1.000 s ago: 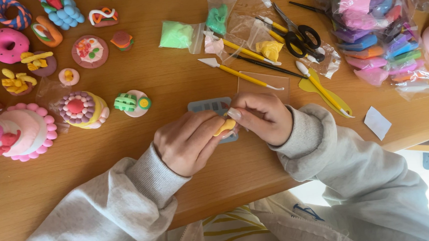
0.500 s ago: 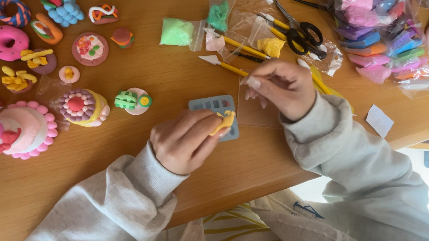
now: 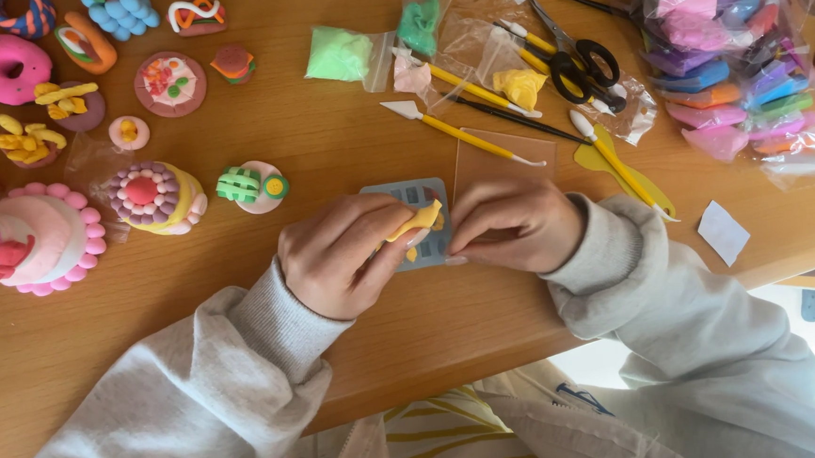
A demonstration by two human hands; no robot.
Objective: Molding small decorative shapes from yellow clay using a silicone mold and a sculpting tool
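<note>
While bent over wooden table (image 3: 346, 148), both hands meeting at centre above small grey-blue mould tray (image 3: 407, 197).

Left hand (image 3: 338, 257): fingers curled, thumb and forefinger pinched shut on yellow clay strip (image 3: 414, 221). Strip thin, flat, angled up toward the right, lying across the tray's right part.

Right hand (image 3: 511, 223): fingers curled down and close together, tips pressing at tray's right edge, just beside the strip's upper end. Cannot tell whether anything pinched between them; underside hidden. Grey sleeves (image 3: 201, 402) on both arms.

Tray flat on table, mostly covered by the two hands, top left corner showing. Clear plastic sheet (image 3: 502, 155) touching or overlapping behind it, exact contact unclear.

Around:
- Yellow-handled sculpting tools (image 3: 463, 133) fanned out beyond the sheet, black scissors (image 3: 581, 63) further right.
- Small bags of clay: light green (image 3: 340, 54), darker green (image 3: 420, 21), yellow (image 3: 519, 85).
- Big bag of mixed coloured clay packs (image 3: 727, 58) at far right, well apart from the hands.
- White paper scrap (image 3: 724, 231) near table edge, right.
- Left side: finished clay pieces, incl. pink tiered cake (image 3: 36, 238), round yellow cake with pink centre (image 3: 153, 197), small pink disc with green stripes (image 3: 252, 187), pink doughnut (image 3: 9, 67), blue ball cluster (image 3: 121, 11).
- Striped yellow-and-white cloth (image 3: 448, 434) below table edge, at the lap.
</note>
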